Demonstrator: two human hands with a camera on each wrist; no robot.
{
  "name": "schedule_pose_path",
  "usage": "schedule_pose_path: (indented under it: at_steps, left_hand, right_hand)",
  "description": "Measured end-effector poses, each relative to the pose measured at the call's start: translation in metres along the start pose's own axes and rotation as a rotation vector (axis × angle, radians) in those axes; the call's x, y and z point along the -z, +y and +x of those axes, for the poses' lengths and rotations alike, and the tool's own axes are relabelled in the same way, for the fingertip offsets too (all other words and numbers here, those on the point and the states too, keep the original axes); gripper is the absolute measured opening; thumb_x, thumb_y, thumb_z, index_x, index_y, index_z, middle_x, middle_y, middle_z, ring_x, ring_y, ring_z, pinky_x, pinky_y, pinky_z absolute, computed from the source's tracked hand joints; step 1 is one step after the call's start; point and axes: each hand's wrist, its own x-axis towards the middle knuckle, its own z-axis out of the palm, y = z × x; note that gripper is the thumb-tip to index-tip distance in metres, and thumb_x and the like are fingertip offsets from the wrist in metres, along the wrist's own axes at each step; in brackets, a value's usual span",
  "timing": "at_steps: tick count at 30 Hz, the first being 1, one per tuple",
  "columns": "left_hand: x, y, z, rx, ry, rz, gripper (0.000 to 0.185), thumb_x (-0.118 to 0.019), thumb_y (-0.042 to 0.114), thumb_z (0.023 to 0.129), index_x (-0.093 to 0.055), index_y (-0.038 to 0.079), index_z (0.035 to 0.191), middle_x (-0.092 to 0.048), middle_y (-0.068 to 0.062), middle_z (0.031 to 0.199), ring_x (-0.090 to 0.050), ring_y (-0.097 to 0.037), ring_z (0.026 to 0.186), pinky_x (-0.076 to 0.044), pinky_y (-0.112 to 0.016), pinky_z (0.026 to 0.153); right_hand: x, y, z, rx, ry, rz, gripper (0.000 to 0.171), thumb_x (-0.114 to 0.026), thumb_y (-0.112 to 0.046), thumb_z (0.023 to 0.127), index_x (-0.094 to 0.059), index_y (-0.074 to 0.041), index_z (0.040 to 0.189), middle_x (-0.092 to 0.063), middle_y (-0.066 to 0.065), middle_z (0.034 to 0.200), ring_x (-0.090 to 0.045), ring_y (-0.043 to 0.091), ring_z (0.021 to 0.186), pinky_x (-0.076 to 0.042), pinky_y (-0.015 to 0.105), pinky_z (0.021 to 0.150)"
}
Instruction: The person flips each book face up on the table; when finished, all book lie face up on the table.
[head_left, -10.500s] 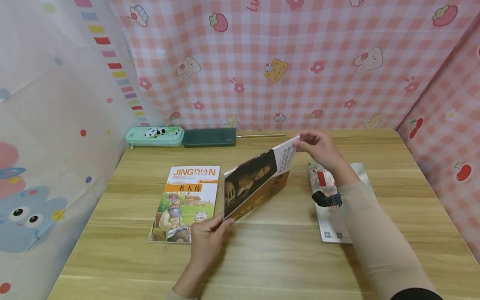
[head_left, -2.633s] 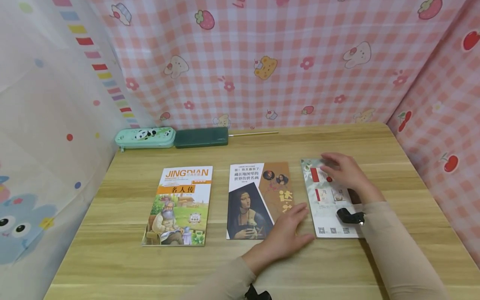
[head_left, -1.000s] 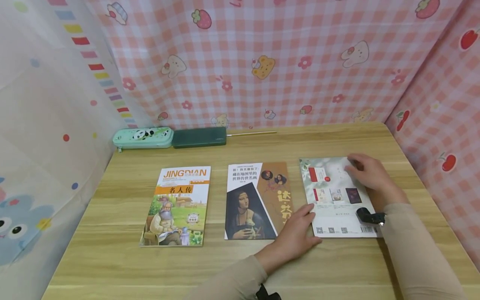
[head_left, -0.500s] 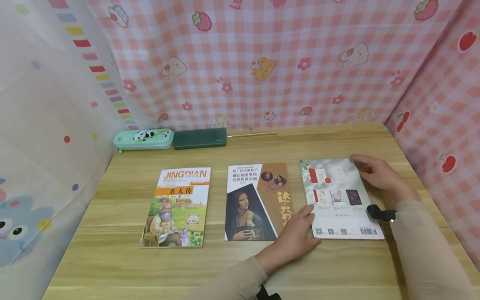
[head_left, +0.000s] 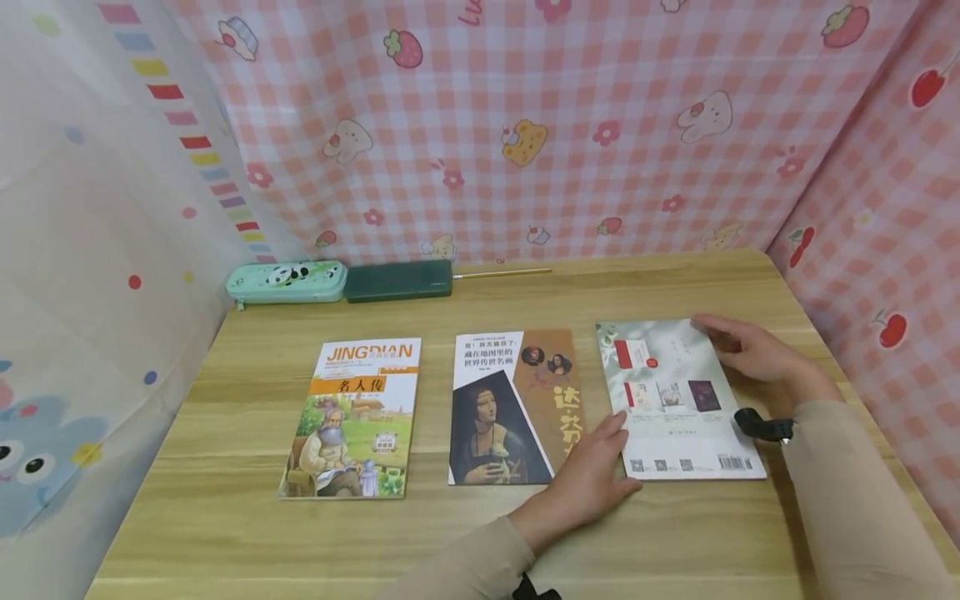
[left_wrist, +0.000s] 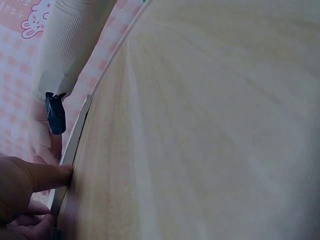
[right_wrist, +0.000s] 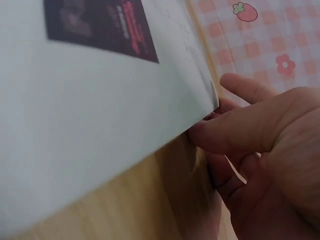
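Three books lie flat in a row on the wooden table. The right one, a book with a pale green and white back cover (head_left: 686, 417), is between both hands. My left hand (head_left: 581, 479) rests at its lower left corner, fingers along the left edge and thumb at the bottom edge. At its upper right corner, my right hand (head_left: 757, 358) touches the edge; in the right wrist view the thumb (right_wrist: 225, 132) lies against the side. The middle book (head_left: 498, 425) shows a portrait of a woman, its lower right part hidden by my left hand. An orange-and-white book (head_left: 352, 421) lies at left.
A mint panda pencil case (head_left: 287, 282) and a dark green case (head_left: 399, 281) stand side by side at the back. A thin golden stick (head_left: 506, 272) lies beside them. Checked pink cloth (head_left: 465, 108) hangs behind the wooden table (head_left: 225, 533).
The middle book, earlier held up in both hands, now lies flat. My hands have moved to the right book, my right hand shifting from over its cover to its upper right corner.
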Motion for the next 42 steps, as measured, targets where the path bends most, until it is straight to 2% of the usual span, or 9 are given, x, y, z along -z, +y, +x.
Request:
schedule_pose_path:
  at_steps: [2,5,9,12,16,24,28,34,42]
  left_hand:
    - [0.0,0.0,0.0,-0.004,0.001,0.0,0.064,-0.084,0.026,0.084,-0.059,0.001,0.138,-0.042,-0.012,0.157,-0.038,-0.021,0.145,-0.029,-0.022,0.117]
    - [-0.001,-0.001,0.0,-0.005,0.0,-0.009,0.066,-0.085,0.025,0.083,-0.058,0.001,0.138,-0.042,-0.011,0.157,-0.039,-0.021,0.145,-0.029,-0.022,0.117]
    - [-0.001,-0.002,0.0,0.002,0.003,-0.017,0.067,-0.085,0.024,0.082,-0.058,0.0,0.139,-0.042,-0.011,0.158,-0.039,-0.02,0.145,-0.03,-0.021,0.117]
    - [-0.002,-0.004,0.0,0.001,0.018,-0.02,0.067,-0.085,0.024,0.081,-0.059,0.0,0.138,-0.043,-0.011,0.157,-0.04,-0.021,0.144,-0.03,-0.022,0.117]
    - [-0.004,-0.005,0.0,-0.008,0.042,-0.037,0.068,-0.086,0.022,0.08,-0.058,0.0,0.138,-0.044,-0.012,0.156,-0.042,-0.022,0.143,-0.031,-0.023,0.117]
    - [-0.007,-0.008,0.0,0.045,0.071,-0.2,0.078,-0.09,0.018,0.075,-0.055,-0.001,0.141,-0.04,-0.014,0.158,-0.041,-0.026,0.143,-0.032,-0.027,0.117]
    - [-0.005,-0.008,0.001,0.056,0.064,-0.207,0.082,-0.092,0.017,0.072,-0.053,0.0,0.143,-0.039,-0.013,0.159,-0.041,-0.027,0.143,-0.033,-0.026,0.117]
    - [-0.004,-0.008,0.001,0.071,0.053,-0.205,0.081,-0.092,0.016,0.073,-0.054,0.0,0.142,-0.04,-0.011,0.159,-0.043,-0.024,0.142,-0.033,-0.023,0.116]
    - [-0.004,-0.008,0.0,0.071,0.057,-0.239,0.077,-0.091,0.015,0.074,-0.056,-0.001,0.141,-0.041,-0.012,0.158,-0.042,-0.024,0.142,-0.033,-0.023,0.116]
  right_hand:
    - [0.001,0.003,-0.001,0.027,0.017,0.015,0.053,-0.059,0.003,0.099,-0.044,0.001,0.149,-0.044,0.028,0.149,-0.047,0.034,0.131,-0.047,0.025,0.102]
    - [0.002,0.01,-0.005,0.099,0.054,0.048,0.05,-0.062,0.008,0.095,-0.05,0.003,0.143,-0.051,0.025,0.142,-0.052,0.009,0.12,-0.041,0.007,0.089]
    - [0.003,0.021,-0.008,0.169,0.073,0.183,0.048,-0.063,0.013,0.092,-0.052,0.005,0.139,-0.057,0.004,0.136,-0.05,-0.011,0.114,-0.042,0.005,0.089]
    - [0.004,0.026,-0.009,0.176,0.05,0.337,0.053,-0.061,0.018,0.09,-0.051,0.007,0.14,-0.054,-0.013,0.136,-0.052,-0.01,0.116,-0.047,0.009,0.092]
    - [0.003,0.03,-0.012,0.151,0.031,0.467,0.061,-0.061,0.021,0.088,-0.049,0.004,0.145,-0.049,-0.016,0.139,-0.055,-0.008,0.116,-0.051,0.012,0.092]
    - [0.006,0.028,-0.018,0.077,0.056,0.435,0.064,-0.069,0.013,0.088,-0.049,0.001,0.147,-0.049,-0.015,0.141,-0.054,-0.012,0.114,-0.05,0.01,0.091]
    - [0.008,0.029,-0.02,0.03,0.064,0.381,0.062,-0.072,0.005,0.09,-0.048,0.001,0.148,-0.049,-0.022,0.136,-0.052,-0.015,0.112,-0.049,0.007,0.089]
    - [0.01,0.031,-0.02,0.052,0.05,0.455,0.069,-0.07,0.016,0.085,-0.041,0.01,0.147,-0.055,-0.027,0.13,-0.056,-0.01,0.112,-0.051,0.01,0.09]
    - [0.009,0.028,-0.02,0.028,0.058,0.473,0.067,-0.069,0.01,0.09,-0.04,0.005,0.151,-0.059,-0.025,0.128,-0.056,-0.011,0.113,-0.05,0.009,0.089]
